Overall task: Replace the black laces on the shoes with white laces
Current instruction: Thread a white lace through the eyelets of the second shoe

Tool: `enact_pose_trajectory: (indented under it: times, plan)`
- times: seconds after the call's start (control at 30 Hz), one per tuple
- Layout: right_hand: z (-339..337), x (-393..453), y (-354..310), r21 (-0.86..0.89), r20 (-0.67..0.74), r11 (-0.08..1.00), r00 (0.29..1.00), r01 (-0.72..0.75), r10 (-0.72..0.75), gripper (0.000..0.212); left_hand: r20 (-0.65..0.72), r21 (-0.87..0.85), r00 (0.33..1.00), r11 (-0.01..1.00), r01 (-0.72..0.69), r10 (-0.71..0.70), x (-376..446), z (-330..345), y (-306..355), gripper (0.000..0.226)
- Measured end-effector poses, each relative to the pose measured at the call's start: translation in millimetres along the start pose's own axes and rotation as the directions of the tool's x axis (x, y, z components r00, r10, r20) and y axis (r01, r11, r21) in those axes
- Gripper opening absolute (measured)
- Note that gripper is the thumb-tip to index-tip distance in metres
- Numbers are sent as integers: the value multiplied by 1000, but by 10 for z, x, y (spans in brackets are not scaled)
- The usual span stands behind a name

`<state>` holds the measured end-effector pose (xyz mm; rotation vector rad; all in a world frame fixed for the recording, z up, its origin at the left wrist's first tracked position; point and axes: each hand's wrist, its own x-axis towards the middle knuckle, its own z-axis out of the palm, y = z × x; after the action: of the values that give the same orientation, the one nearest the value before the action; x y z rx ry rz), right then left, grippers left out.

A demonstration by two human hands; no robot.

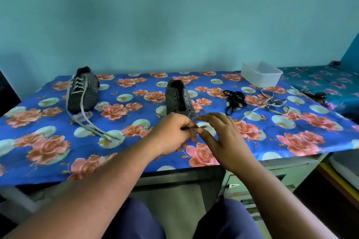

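Observation:
A dark grey shoe [84, 91] at the far left carries a white lace whose long ends [91, 124] trail toward me. A second dark shoe [179, 99] stands in the middle with bare eyelets. Just in front of its toe, my left hand [172, 134] pinches the tip of a white lace. My right hand [221, 134] is beside it, thumb and forefinger at the same tip, the other fingers spread. That white lace [272, 105] runs off to the right across the table. A bundle of black laces [234, 99] lies right of the middle shoe.
The table wears a blue cloth with pink roses [48, 147]. A white plastic box [261, 74] stands at the back right. A dark round object [320, 96] lies beyond the right edge on a teal cloth. The table's front edge is close to my knees.

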<state>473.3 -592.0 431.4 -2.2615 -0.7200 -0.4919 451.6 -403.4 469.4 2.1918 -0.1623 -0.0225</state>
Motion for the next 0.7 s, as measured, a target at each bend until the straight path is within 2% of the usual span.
enact_pose_trajectory:
  times: [0.07, 0.13, 0.27, 0.37, 0.47, 0.6, 0.7]
  plan:
    - [5, 49, -18, 52, 148, 998, 988, 44, -51, 28, 4, 139, 998, 988, -62, 62, -41, -130, -6, 15]
    - [28, 95, -4, 77, 234, 996, 971, 41, -58, 19, -25, 157, 998, 986, -57, 62, -88, -231, -70, 13]
    - [89, 146, 0, 80, 263, 993, 959, 89, -107, 21, -95, 55, 994, 998, -41, 46, -180, -347, -232, 15]
    - [115, 185, -59, 108, 339, 990, 933, 93, -125, 20, -76, 47, 996, 998, -39, 42, -227, -379, -305, 8]
    - [140, 254, -160, 129, 374, 989, 920, 77, -120, 24, -53, 142, 996, 988, -66, 74, -241, -388, -323, 13]
    - [173, 370, -247, 96, 364, 990, 923, 99, -127, 29, -70, 365, 981, 920, -142, 179, -210, -482, -275, 13]
    - [160, 430, -263, 86, 401, 989, 904, 122, -146, 29, -62, 366, 979, 917, -157, 192, -190, -593, -288, 11]
